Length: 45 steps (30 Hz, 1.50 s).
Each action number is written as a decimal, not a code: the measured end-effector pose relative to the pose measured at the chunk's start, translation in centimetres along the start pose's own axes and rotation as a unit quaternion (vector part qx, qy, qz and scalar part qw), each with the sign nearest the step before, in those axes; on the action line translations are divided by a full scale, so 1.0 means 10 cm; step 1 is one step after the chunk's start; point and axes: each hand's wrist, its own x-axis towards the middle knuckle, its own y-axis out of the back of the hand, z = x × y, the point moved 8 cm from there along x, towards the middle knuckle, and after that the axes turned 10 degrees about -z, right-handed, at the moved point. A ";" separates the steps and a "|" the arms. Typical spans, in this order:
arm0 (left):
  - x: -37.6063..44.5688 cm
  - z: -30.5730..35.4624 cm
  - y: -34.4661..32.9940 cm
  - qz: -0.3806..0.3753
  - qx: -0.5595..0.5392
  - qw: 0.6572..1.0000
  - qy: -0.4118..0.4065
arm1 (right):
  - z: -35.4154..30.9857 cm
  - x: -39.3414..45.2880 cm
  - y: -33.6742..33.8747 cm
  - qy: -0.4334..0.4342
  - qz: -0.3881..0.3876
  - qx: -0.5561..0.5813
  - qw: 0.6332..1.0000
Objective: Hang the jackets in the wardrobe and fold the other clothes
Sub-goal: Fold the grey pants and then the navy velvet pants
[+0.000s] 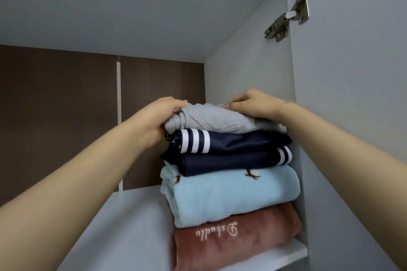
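Observation:
A stack of folded clothes stands on the white wardrobe shelf (132, 215), against the right wall. From the bottom up: a rust-brown fleece piece with white script (233, 233), a light blue fleece piece (231, 193), a navy garment with white stripes (231, 149), and a grey knit garment (211, 120) on top. My left hand (158, 116) grips the grey garment's left end, fingers curled over its top. My right hand (253, 103) rests on its right side, fingers bent down onto the cloth.
The wardrobe's right side panel (248, 68) stands close beside the stack. An open door (352, 94) with a metal hinge (286, 17) is at the right. A brown back panel (66, 116) closes the rear. Bare shelf lies left of the stack.

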 end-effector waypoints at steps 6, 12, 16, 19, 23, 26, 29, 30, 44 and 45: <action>-0.77 0.14 0.00 0.058 0.116 0.981 -0.144 | -0.07 -1.05 0.02 0.064 0.126 0.227 0.963; -1.92 -0.02 -0.63 -0.104 0.043 0.972 -0.206 | -0.43 -2.53 -0.41 0.051 0.101 0.302 0.947; -2.75 -0.47 -1.06 -0.231 -0.009 0.960 -0.156 | -0.43 -3.67 -0.89 -0.043 0.130 0.301 0.944; -3.46 -0.80 -1.52 -0.365 -0.027 0.924 -0.113 | -0.42 -4.64 -1.17 -0.129 0.173 0.277 0.936; -4.31 -1.10 -2.32 -0.442 -0.084 0.890 -0.071 | -0.38 -6.24 -1.32 -0.249 0.276 0.260 0.891; -5.12 -1.33 -3.15 -0.515 -0.135 0.847 -0.010 | -0.41 -7.51 -1.37 -0.328 0.354 0.262 0.836; -6.07 -1.48 -3.96 -0.587 -0.176 0.789 0.057 | -0.56 -8.65 -1.39 -0.396 0.400 0.253 0.787; -6.38 -1.51 -4.20 -0.603 -0.182 0.774 0.071 | -0.63 -9.01 -1.37 -0.414 0.418 0.247 0.770; -10.05 -1.37 -7.32 -0.796 -0.148 0.567 0.151 | -1.34 -13.60 -0.96 -0.553 0.627 0.168 0.523; -10.27 -1.36 -7.53 -0.802 -0.149 0.557 0.159 | -1.33 -13.85 -0.92 -0.556 0.631 0.169 0.514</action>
